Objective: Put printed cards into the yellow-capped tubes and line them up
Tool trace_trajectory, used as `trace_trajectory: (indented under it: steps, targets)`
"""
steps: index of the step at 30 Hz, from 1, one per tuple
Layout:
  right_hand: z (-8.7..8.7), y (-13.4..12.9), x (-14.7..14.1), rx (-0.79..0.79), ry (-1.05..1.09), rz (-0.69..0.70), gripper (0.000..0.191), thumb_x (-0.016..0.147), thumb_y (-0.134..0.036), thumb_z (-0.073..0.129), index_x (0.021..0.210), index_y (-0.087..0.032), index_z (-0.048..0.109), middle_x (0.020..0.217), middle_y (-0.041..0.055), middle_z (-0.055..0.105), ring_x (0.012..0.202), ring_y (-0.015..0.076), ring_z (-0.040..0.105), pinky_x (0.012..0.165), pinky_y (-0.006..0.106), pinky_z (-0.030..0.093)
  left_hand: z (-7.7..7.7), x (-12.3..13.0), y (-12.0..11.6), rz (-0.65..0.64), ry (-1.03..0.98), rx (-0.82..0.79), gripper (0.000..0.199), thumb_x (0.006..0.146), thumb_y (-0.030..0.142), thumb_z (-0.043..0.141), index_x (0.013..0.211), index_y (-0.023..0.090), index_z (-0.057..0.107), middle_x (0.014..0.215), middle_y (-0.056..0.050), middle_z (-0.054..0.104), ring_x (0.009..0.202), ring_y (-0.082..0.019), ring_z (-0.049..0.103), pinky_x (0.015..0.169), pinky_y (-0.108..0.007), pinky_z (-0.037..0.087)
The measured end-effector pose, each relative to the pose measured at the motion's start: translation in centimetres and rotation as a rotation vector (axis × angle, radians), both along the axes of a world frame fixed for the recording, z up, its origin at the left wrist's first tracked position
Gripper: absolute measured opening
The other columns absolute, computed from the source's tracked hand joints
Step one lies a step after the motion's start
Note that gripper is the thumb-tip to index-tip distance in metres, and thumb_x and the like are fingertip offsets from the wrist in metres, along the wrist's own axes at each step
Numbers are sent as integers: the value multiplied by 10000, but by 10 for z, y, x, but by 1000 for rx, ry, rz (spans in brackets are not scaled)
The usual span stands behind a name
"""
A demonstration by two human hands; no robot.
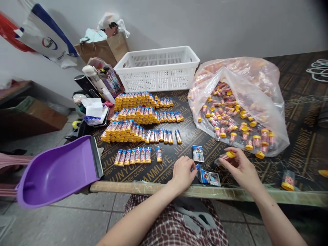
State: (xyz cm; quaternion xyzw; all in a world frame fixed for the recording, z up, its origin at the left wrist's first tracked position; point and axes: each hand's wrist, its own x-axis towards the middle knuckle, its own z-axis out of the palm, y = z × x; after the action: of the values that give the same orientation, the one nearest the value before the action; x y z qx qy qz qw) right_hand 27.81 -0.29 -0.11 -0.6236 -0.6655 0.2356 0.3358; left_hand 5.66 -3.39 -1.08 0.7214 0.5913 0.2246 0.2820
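Note:
In my right hand (241,167) is a small clear tube (227,156) with a yellow cap and pinkish contents, held between thumb and fingers. My left hand (182,173) is closed near the table's front edge, its fingertips pinching a small blue printed sleeve (197,166), mostly hidden. Just beside it lies a pile of flat blue printed sleeves (210,177). A second stack of sleeves (197,153) rests slightly farther back, between the hands. To the left of my left hand stands one sleeved tube (159,154), with a short row of sleeved tubes (132,156) farther left.
Stacked rows of sleeved tubes (135,114) lie before a white plastic basket (156,73). A translucent bag (256,85) spills unsleeved tubes at right. One capped tube (288,180) stands near the front edge. A purple dustpan (58,171) juts beside the table's left end.

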Motion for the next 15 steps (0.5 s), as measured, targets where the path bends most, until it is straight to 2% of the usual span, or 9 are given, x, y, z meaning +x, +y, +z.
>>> trace_trajectory:
  steps: [3,6,9,12,15]
  targets:
    - [1,-11,-17,-34,301,-34,332,718,-431,692,937,-224,554,876,50,678,736,197,663,686,333,554,-1,-6,-1,157,-357,-108,98,702,149,610,640,187,545,665,-1,604,661,-141,550,626,-259,400]
    - [6,-23,-36,6,516,-102,313,677,-382,755,870,-208,580,951,68,667,789,199,672,722,336,568,0,-16,2,362,-760,-281,124,654,142,624,723,185,531,540,51,545,522,-105,513,550,-229,393]
    - [9,-36,-55,-5,655,-25,265,724,-332,729,925,-214,602,939,60,668,799,195,679,733,332,578,4,-28,8,513,-1087,-444,359,556,179,742,870,165,569,564,47,590,522,-107,547,568,-238,450]
    - [8,-47,-70,16,690,42,216,784,-283,679,983,-227,615,961,56,655,853,202,676,795,356,570,9,-36,12,599,-1242,-514,413,462,291,839,777,123,631,635,1,634,555,-102,567,578,-240,481]
    - [6,-56,-78,123,582,10,198,805,-255,655,1000,-227,645,1022,65,634,905,209,651,810,362,560,14,-40,15,665,-1290,-513,421,409,376,866,667,111,665,645,-13,641,553,-89,553,546,-220,470]
